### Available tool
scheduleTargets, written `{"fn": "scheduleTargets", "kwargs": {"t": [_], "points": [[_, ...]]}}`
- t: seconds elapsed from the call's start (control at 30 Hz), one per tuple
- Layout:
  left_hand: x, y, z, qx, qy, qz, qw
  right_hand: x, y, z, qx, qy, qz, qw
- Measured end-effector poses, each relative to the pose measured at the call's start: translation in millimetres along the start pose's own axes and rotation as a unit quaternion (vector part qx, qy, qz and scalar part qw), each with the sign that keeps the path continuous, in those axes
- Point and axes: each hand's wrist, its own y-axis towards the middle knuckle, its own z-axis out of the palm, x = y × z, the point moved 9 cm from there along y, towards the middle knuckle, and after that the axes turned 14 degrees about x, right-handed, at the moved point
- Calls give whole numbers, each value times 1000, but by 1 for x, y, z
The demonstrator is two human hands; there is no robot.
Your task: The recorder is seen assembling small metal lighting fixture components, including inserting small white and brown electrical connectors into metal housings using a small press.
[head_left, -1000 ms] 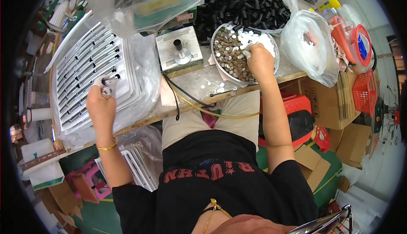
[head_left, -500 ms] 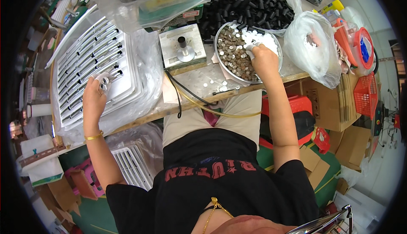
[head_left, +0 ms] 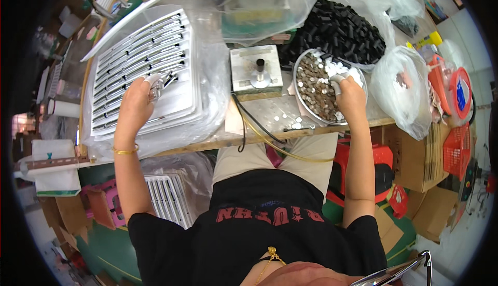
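My left hand (head_left: 137, 104), white covers on its fingertips, is closed around several shiny silver tubes (head_left: 162, 90) whose ends show beyond the fingers. It is over the white tray (head_left: 196, 96), where rows of long silver tubes with black parts (head_left: 136, 52) lie. At the right, my right hand (head_left: 351, 99) has its fingers pressed together over a round metal bowl (head_left: 296, 86) of small brown and white discs (head_left: 317, 91). Whether a disc is between those fingertips is hidden. Between the hands stands a metal block fixture (head_left: 241, 68) with an upright black-topped post (head_left: 260, 67).
Behind the bowl lies a big heap of short black tubes (head_left: 342, 32) in clear plastic. A plastic bag (head_left: 399, 91) hangs over the right edge. A black cable (head_left: 257, 125) and yellow hose (head_left: 290, 154) cross the front edge. Loose white discs (head_left: 296, 125) lie near it.
The whole view has shifted, so the bench appears further right and lower. Both hands stay at the same places, the left over the tray and the right at the bowl.
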Motion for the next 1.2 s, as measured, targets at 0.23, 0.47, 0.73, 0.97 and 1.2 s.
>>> {"fn": "scheduleTargets", "kwargs": {"t": [0.23,0.47,0.73,0.97,1.2], "points": [[-65,4,24,-126,-624,-35,770,116,24,-56,-190,199,-205,939],[-98,34,100,-38,-710,-69,699,179,26,-34,-184,-60,-351,916],[-103,42,114,-17,-748,-56,661,162,33,-28,-120,39,-303,945],[-111,36,120,76,-820,-80,561,151,27,-50,-171,151,-244,943],[-163,31,106,189,-760,-42,621,187,-6,-29,-175,-2,-321,931]]}}
